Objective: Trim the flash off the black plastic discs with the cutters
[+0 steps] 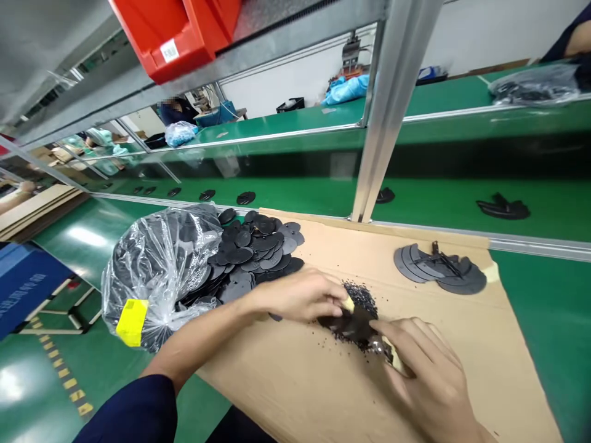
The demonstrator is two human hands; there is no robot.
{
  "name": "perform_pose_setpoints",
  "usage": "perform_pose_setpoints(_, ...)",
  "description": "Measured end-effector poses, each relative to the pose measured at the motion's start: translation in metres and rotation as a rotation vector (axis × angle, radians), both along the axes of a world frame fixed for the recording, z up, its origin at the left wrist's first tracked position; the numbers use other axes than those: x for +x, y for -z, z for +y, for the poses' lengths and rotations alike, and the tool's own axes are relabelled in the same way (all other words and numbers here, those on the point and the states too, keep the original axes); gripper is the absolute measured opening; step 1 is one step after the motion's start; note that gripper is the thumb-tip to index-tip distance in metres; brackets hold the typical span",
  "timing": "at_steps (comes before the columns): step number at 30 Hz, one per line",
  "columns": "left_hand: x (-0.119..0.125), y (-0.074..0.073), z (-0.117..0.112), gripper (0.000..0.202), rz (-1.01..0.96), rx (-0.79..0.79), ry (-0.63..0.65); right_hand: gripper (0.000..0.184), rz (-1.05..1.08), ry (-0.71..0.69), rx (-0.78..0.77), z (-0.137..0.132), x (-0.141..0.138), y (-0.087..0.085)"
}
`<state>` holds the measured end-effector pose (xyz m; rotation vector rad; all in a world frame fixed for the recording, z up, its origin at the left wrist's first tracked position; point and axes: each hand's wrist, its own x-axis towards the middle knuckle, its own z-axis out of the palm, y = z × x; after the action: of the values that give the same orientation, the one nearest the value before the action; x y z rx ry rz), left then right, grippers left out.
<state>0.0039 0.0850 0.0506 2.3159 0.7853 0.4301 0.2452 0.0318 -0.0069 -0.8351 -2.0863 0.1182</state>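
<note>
Both hands meet over the cardboard sheet (277, 381), at a dark flat plastic piece (354, 327). My left hand (305, 296) pinches its left side, with a pale yellow cover on one fingertip. From the right, my right hand (427, 369) grips the piece's near right edge, thumb and fingers closed and a similar yellow cover showing. A small shiny bit by the right fingertips is too blurred to name. Tiny black parts (362, 297) lie scattered in a heap around and beneath the piece.
A pile of black discs (258, 246) spills from a clear plastic bag (157, 264) at left. Overlapping black pieces (438, 271) lie at right. A metal post (392, 117) rises behind the cardboard. Black parts sit on the green belt (305, 184). A red bin (180, 37) hangs overhead.
</note>
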Motion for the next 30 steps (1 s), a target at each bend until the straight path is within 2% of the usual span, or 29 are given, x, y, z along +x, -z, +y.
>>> perform_pose_setpoints(2,-0.009,-0.014,0.032,0.011,0.079,0.073,-0.029,0.027,0.017,0.042,-0.013,0.001,0.001,0.000)
perform_pose_setpoints(3,-0.014,-0.019,0.050,0.011,0.177,0.146,-0.096,0.027,0.019,0.054,-0.023,0.001,0.002,0.001)
perform_pose_setpoints(5,-0.025,-0.022,0.091,0.014,0.393,0.271,-0.341,0.027,0.012,0.069,-0.032,0.002,0.004,0.002)
perform_pose_setpoints(6,-0.030,-0.021,0.111,0.017,0.487,0.291,-0.477,0.028,0.007,0.077,-0.028,0.002,0.004,0.004)
perform_pose_setpoints(7,-0.034,-0.018,0.130,0.019,0.519,0.301,-0.535,0.029,0.001,0.086,-0.023,0.002,0.004,0.005)
perform_pose_setpoints(10,-0.046,-0.003,0.171,0.020,0.580,0.292,-0.606,0.035,-0.019,0.104,-0.035,-0.002,0.002,0.009)
perform_pose_setpoints(12,-0.052,0.007,0.188,0.017,0.634,0.244,-0.619,0.037,-0.028,0.118,-0.059,-0.007,0.000,0.010)
perform_pose_setpoints(14,-0.055,0.013,0.202,0.026,0.683,0.196,-0.616,0.037,-0.037,0.127,-0.089,-0.012,-0.001,0.010)
perform_pose_setpoints(17,-0.045,0.021,0.227,0.032,0.698,0.173,-0.580,0.037,-0.067,0.121,-0.145,-0.018,-0.002,0.008)
perform_pose_setpoints(22,0.017,0.049,0.269,0.030,0.518,0.217,-0.433,0.039,-0.115,0.123,-0.188,-0.023,-0.002,0.011)
perform_pose_setpoints(25,0.057,0.067,0.286,0.030,0.397,0.256,-0.375,0.036,-0.134,0.133,-0.205,-0.023,-0.001,0.015)
perform_pose_setpoints(27,0.073,0.073,0.291,0.029,0.359,0.265,-0.357,0.033,-0.151,0.135,-0.213,-0.023,-0.001,0.016)
perform_pose_setpoints(30,0.078,0.067,0.289,0.032,0.344,0.237,-0.346,0.033,-0.166,0.132,-0.207,-0.021,0.000,0.015)
